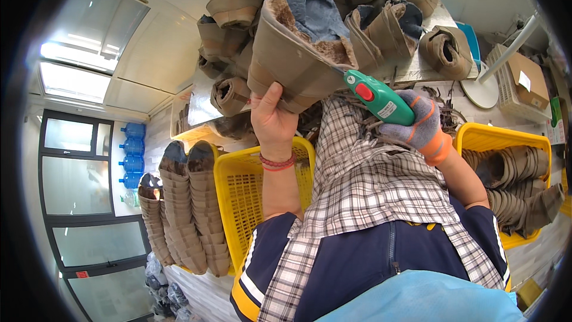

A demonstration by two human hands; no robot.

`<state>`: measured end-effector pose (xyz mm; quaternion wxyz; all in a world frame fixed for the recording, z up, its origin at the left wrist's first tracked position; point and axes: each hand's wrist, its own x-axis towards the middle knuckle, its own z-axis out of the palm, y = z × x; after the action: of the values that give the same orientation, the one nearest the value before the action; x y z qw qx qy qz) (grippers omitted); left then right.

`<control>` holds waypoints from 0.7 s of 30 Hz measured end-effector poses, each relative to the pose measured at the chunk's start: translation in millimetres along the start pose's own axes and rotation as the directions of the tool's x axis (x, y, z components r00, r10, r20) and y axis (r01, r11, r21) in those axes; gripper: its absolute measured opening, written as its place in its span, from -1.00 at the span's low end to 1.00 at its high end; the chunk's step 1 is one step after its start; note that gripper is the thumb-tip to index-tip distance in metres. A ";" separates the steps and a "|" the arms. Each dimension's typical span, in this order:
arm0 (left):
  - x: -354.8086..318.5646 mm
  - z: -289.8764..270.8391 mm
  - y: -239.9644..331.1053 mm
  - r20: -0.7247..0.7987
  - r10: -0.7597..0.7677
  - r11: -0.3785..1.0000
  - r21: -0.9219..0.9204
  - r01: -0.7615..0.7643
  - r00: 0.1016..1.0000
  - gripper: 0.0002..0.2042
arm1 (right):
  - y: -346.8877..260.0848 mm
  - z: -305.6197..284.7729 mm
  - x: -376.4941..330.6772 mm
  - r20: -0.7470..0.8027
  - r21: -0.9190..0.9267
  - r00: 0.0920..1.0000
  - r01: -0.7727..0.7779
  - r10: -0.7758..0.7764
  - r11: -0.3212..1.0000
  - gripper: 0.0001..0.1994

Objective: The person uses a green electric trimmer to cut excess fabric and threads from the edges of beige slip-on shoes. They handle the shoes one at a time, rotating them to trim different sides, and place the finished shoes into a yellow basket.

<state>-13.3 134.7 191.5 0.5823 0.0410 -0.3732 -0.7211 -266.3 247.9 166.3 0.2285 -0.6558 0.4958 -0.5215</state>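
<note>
My left hand is closed on the lower edge of a tan shoe upper, thumb on its outer face. Brown fleece and grey-blue lining show in its wide opening, which tilts upward. In a grey and orange work glove, my right hand wraps round a green handheld electric tool with a red button. The thin tip of the tool meets the right side of the upper near its rim; whether it touches, I cannot tell. A plaid apron covers my lap below both hands.
Ahead, more tan uppers are heaped on a table. A yellow basket stands left of my lap; another, holding uppers, is at right. Tall nested stacks of uppers stand at left. A white lamp stand is far right.
</note>
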 end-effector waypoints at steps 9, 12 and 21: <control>-1.9 -0.2 -20.9 0.130 0.066 0.889 0.443 -0.117 0.989 -0.60 | 0.5 2.3 1.1 -0.055 0.107 0.985 -0.158 0.165 0.982 -0.44; -3.3 -2.7 -25.9 0.217 0.078 0.620 0.754 -0.218 0.973 -0.68 | 2.3 1.3 2.8 -0.105 0.123 0.979 -0.163 0.176 0.979 -0.46; 0.8 -6.1 -39.4 0.552 -0.065 -0.218 0.805 -0.552 0.831 -0.70 | -1.3 -7.7 7.0 -0.181 0.227 0.934 -0.263 0.307 0.937 -0.56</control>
<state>-42.5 132.8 164.4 0.3852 0.2381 -0.8910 -0.0334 -273.0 243.8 173.2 0.3119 -0.4904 0.5528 -0.5971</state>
